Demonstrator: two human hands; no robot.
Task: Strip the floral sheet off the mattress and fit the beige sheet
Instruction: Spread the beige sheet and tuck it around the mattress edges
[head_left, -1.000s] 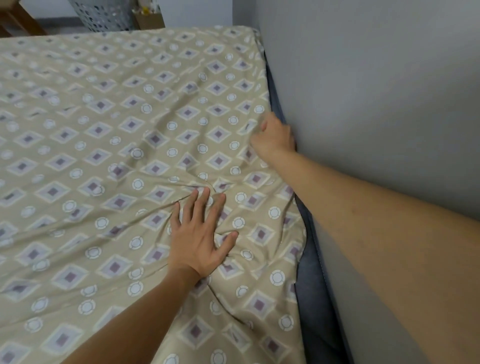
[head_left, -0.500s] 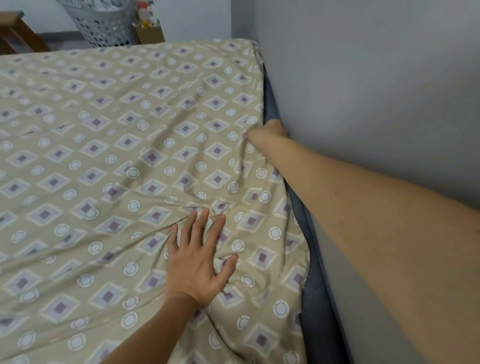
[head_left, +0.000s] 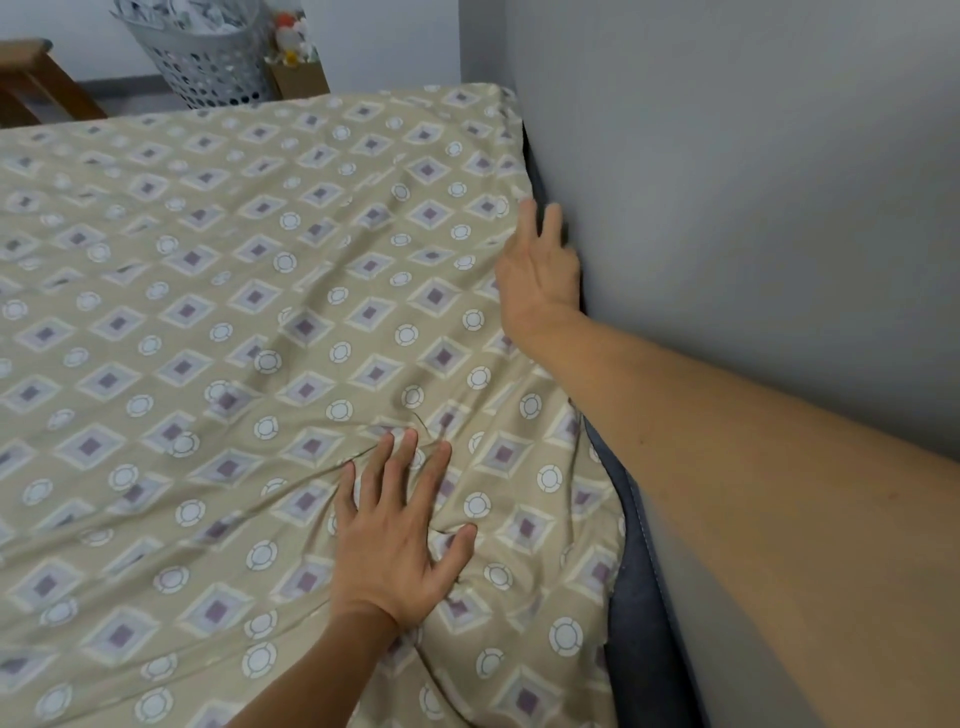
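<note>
Beige sheet (head_left: 260, 312) spread over the mattress (head_left: 631, 597). Left hand (head_left: 395, 545) presses it flat, fingers splayed; right hand (head_left: 537, 265), fingers straight, works the edge by the wall (head_left: 753, 208) (tuck deep, keeping tension even).

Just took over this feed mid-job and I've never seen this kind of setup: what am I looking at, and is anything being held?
There is no machine: a person wears a camera on the head, looking down at both bare hands. A beige patterned sheet covers the mattress, whose dark blue edge shows beside the grey wall. The left hand presses flat on the wrinkled sheet, fingers spread. The right hand lies with straight fingers at the sheet's edge by the wall. Neither hand grips anything. A perforated basket stands beyond the bed.
</note>
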